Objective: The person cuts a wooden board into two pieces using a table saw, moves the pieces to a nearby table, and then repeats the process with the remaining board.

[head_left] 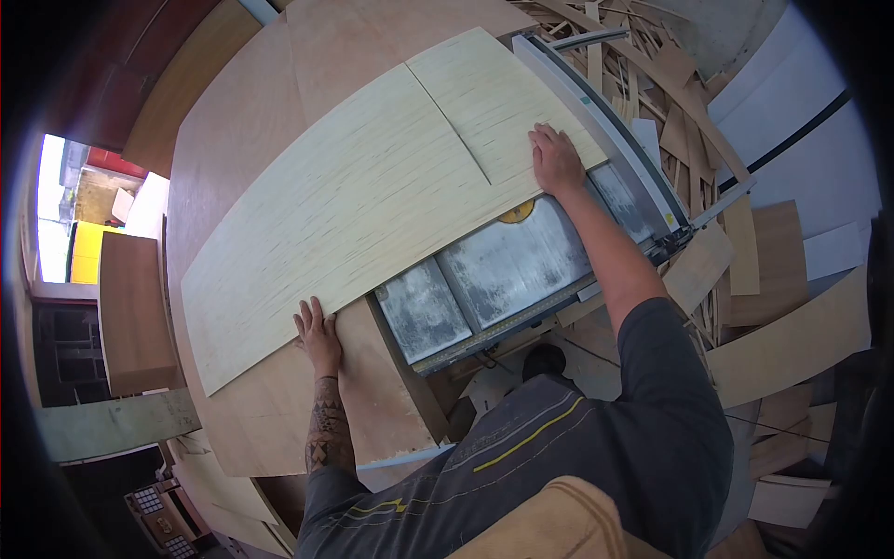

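Head view: plywood sheet (345,205), part-slit, lies across the metal tabletop (512,261); left hand (322,347) and right hand (558,168) rest on it, grip open (steadying, I'd judge); moving it calls for even pressure, fingers clear.

A large pale brown plywood worktop (251,177), set around a scuffed grey metal saw table (512,270), carries a long pale-yellow wooden sheet (345,205) that overlaps the metal surface.
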Demonstrator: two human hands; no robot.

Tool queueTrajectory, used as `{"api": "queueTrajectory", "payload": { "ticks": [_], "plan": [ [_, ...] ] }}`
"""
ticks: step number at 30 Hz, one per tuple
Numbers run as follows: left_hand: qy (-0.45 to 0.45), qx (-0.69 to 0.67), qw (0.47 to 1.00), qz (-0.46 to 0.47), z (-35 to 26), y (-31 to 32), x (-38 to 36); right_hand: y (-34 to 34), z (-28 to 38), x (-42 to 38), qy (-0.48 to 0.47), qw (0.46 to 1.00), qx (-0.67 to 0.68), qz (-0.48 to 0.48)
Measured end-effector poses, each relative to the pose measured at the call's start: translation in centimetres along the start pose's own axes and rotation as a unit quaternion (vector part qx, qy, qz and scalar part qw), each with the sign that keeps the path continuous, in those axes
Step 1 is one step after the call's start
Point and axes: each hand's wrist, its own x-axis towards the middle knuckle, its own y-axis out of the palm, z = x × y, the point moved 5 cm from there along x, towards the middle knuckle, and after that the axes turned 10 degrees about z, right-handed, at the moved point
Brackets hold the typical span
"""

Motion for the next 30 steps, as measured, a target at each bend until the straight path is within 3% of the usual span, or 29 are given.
{"api": "queueTrajectory", "payload": {
  "ticks": [6, 27, 30],
  "plan": [
    [0.075, -0.047, 0.995, -0.049, 0.5, 0.5, 2.4, 0.6, 0.2, 2.0, -0.007, 1.0, 0.0, -0.007],
    [0.071, -0.064, 0.993, -0.069, 1.8, 0.6, 7.4, 3.2, -0.2, 7.1, -0.017, 1.0, 0.022, -0.007],
    [0.061, -0.05, 0.995, -0.058, 2.7, 0.1, 8.3, 1.1, -0.4, 4.7, 0.016, 0.987, 0.123, -0.101]
  ]
}}
